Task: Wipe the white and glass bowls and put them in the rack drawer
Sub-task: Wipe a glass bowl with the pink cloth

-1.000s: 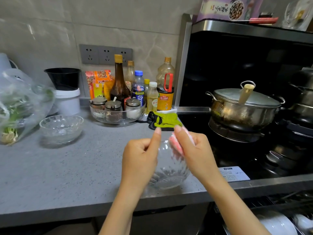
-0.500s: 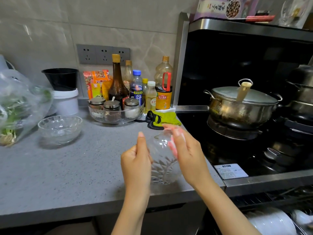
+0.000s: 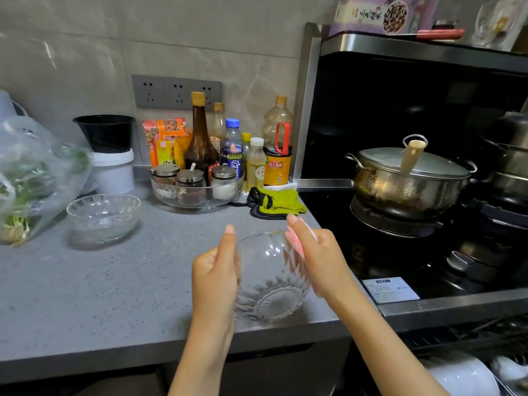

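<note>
Your left hand (image 3: 214, 278) grips the glass bowl (image 3: 271, 284), tipped up over the counter (image 3: 114, 295) edge, so your right hand (image 3: 323, 258), fingers curled round the pink cloth (image 3: 294, 244), can rub its rim (the other glass bowl (image 3: 103, 217) sits farther back).

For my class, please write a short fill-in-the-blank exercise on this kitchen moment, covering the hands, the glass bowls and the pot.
1. The left hand holds a tilted glass bowl while the right hand presses a ____ cloth against it.
2. The second glass bowl stands on the counter to the ____ of the hands.
3. The steel pot on the stove is covered by a ____.

Missing words: pink; left; lid.
</note>
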`<state>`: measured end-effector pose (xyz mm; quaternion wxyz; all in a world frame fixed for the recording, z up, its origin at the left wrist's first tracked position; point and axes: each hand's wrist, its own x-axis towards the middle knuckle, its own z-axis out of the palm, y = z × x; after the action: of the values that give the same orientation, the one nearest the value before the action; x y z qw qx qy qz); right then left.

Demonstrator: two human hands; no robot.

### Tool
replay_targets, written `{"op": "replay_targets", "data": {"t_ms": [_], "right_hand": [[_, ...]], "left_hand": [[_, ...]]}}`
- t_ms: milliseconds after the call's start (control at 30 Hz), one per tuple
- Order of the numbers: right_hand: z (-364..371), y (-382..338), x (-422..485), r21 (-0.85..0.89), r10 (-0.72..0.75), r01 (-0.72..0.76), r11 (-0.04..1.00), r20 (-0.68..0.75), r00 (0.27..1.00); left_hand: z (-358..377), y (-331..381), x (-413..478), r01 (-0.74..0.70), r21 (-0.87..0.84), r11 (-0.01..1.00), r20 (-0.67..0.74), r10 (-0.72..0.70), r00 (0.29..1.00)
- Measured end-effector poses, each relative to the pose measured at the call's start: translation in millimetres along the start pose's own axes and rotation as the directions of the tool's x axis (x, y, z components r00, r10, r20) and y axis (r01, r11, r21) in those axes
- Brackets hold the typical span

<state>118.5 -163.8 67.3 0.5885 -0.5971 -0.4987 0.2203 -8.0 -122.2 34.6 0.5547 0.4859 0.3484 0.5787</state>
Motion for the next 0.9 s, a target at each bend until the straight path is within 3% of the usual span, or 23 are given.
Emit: {"op": "replay_targets", "data": {"t_ms": [133, 267, 400, 467, 533, 667, 733, 800, 900], "right_hand": [[2.7, -7.6, -8.0, 0.042, 0.122, -0.121, 0.992, -0.035, 0.992], [-5.6, -20.9, -9.7, 0.060, 0.114, -0.113, 0.992, 0.000, 0.994], [-6.2, -27.9, -3.5, -0.037, -0.012, 0.013, 0.999, 0.024, 1.000], [-3.2, -26.1, -2.8, -0.143, -0.089, 0.096, 0.985, 0.055, 0.994], [-0.3, -22.5, -4.0, -0.178, -0.145, 0.153, 0.972, 0.058, 0.988], [5.6, -4.8, -13.3, -0.057, -0.274, 0.274, 0.960, 0.002, 0.962], [12.2, 7.6, -22.5, -0.166, -0.379, 0.370, 0.914, -0.025, 0.925], [19.0, 17.8, -32.0, -0.348, -0.520, 0.492, 0.798, 0.016, 0.854], [23.7, 17.5, -33.7, -0.488, -0.651, 0.610, 0.624, 0.106, 0.751]], "left_hand": [[-7.7, 0.2, 2.9, 0.052, -0.012, 0.999, 0.077, -0.051, 0.996], [-7.6, 11.1, 5.2, -0.127, 0.126, 0.984, 0.099, 0.115, 0.988], [-2.1, 25.9, 6.5, -0.324, 0.241, 0.915, 0.255, 0.262, 0.931], [4.7, 29.7, 4.9, -0.426, 0.356, 0.831, 0.333, 0.314, 0.889], [10.6, 28.6, 3.4, -0.475, 0.397, 0.785, 0.330, 0.361, 0.872], [10.7, 20.2, -2.4, -0.318, 0.318, 0.893, 0.167, 0.277, 0.946], [9.9, 15.4, -2.4, -0.173, 0.209, 0.962, 0.030, 0.171, 0.985], [10.7, 9.1, -1.9, -0.074, 0.107, 0.992, -0.070, 0.081, 0.994], [16.8, 0.9, -6.7, -0.015, -0.018, 1.000, -0.063, 0.013, 0.998]]}}
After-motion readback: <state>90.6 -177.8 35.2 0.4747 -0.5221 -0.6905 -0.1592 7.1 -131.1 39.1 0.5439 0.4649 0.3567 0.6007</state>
